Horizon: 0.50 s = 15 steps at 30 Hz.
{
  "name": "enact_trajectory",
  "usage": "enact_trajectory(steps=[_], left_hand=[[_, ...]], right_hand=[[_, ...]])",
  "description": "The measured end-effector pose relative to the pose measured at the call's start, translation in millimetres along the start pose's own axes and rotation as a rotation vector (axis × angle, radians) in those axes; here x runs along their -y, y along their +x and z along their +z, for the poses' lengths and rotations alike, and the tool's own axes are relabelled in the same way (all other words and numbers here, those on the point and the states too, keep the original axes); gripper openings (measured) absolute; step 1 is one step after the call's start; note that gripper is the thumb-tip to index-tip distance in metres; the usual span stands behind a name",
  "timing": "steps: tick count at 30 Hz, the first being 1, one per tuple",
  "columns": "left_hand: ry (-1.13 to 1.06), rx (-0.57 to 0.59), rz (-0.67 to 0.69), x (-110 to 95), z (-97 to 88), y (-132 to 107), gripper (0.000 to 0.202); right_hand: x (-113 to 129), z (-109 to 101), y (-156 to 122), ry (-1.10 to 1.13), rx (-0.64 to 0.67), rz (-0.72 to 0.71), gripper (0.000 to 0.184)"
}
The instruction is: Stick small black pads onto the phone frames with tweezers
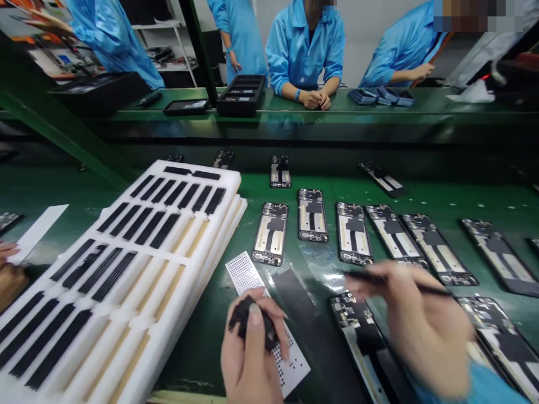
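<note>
My left hand is closed around a dark, crumpled-looking black piece, with the thumb on top; its exact kind is unclear. Beneath that hand lies a white sheet with rows of small black dots. My right hand, smeared by motion, grips a thin black pen-like tool that points left. Under its tip is an opened phone body with its inner parts showing, partly covered by the hand. Between my hands, a dark strip under clear film rests on the green bench.
White foam trays, stacked at left, hold black strips in slots. Several opened phone bodies lie in rows across the green bench. Another person's hand holds a white card at far left. People in blue coats are behind the raised shelf.
</note>
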<state>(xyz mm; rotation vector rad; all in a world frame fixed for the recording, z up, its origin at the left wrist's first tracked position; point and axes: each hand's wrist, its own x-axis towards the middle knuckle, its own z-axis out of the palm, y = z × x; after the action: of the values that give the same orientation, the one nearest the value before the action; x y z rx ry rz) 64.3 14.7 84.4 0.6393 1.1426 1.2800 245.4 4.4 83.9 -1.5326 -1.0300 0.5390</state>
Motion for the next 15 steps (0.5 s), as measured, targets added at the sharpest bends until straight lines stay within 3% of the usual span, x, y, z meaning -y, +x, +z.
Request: enact_trajectory(steps=[2,6,8,11,15], left_hand=[[0.391,0.033,0.265,2,-0.8,9,0.021],[1.353,0.402,0.761,14,-1.3,31,0.061],[1.673,0.523,0.924,22,1.6,41,0.072],[1.861,0.634,1.018,35,8.6,49,0.071],[1.89,0.629,1.015,48,14.2,52,0.069]], right_hand=[[-25,1,29,0.036,0.05,0.148,0.044],[-64,11,51,0.081,0.053,0.252,0.059],[-71,13,48,0.08,0.048,0.25,0.059],[-74,12,40,0.072,0.054,0.255,0.055],[-75,10,38,0.051,0.064,0.254,0.051]])
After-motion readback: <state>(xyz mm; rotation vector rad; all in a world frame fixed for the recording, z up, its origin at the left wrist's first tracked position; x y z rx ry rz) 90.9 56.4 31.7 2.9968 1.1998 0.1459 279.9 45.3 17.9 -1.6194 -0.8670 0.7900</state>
